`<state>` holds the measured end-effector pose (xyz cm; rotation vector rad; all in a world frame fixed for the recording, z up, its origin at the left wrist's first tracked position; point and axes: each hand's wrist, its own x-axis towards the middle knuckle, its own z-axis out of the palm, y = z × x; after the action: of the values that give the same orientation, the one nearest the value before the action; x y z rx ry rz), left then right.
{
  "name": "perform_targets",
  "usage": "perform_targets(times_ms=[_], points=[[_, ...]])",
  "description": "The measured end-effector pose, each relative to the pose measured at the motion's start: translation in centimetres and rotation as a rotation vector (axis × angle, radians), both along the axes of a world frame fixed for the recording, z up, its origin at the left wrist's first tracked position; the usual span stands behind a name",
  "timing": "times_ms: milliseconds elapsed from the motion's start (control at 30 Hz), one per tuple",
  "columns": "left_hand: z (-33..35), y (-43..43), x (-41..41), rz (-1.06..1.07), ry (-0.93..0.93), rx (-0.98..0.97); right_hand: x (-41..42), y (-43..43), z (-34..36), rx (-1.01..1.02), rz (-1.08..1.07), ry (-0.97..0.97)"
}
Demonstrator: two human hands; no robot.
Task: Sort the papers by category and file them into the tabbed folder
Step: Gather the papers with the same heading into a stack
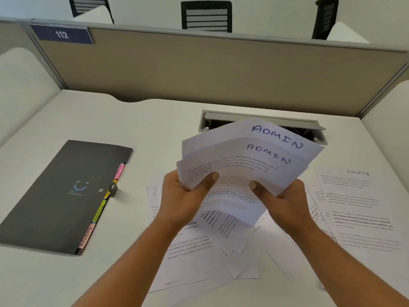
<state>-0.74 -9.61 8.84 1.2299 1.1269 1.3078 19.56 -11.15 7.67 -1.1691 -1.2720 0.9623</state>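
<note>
From the head view, your fanned ADMIN sheets (247, 160) could slip and remix with the loose papers (199, 247) at the desk's (66, 111) near edge. Your left hand (181, 198) and right hand (283, 202), thumbs on top, both grip them. The tabbed folder (62, 196) lies shut, left.

A white desk (137, 120) is backed by a beige partition (221, 69) bearing a blue plate (62, 34) numbered 112. A grey cable hatch (261, 120) stands open in the desk's surface. Behind the partition stand three black chairs (206, 16).
</note>
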Motion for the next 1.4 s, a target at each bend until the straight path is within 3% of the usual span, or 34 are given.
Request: perform_targets(times_ms=[233, 433, 567, 833, 933, 1100, 1300, 1400], points=[[1.6, -0.3, -0.5, -0.024, 0.021, 0.146, 0.5, -0.3, 2.2, 0.151, -0.009, 0.042], [1.6, -0.4, -1.3, -0.054, 0.01, 0.174, 0.7, -0.9, 1.7, 0.074, 0.087, 0.036], [0.7, -0.3, -1.7, -0.081, 0.133, 0.177, 0.9, -1.3, 0.6, -0.032, 0.102, 0.0], [2.1, -0.1, -1.8, -0.013, 0.06, 0.396, 1.0, -0.9, 2.6, 0.103, 0.079, -0.003], [1.2, -0.4, -1.8, -0.08, 0.068, 0.336, 0.9, -1.2, 0.5, -0.022, 0.018, -0.013], [-2.1, -1.0, -1.8, -0.134, 0.269, 0.173, 0.8, -2.1, -1.5, -0.112, -0.042, -0.038], [0.3, -1.0, -1.6, -0.065, 0.15, 0.328, 0.5, -2.2, 1.2, 0.031, 0.01, -0.036], [-0.2, -0.9, -1.5, -0.087, 0.082, 0.168, 0.6, -2.4, -0.1, -0.042, 0.008, -0.077]])
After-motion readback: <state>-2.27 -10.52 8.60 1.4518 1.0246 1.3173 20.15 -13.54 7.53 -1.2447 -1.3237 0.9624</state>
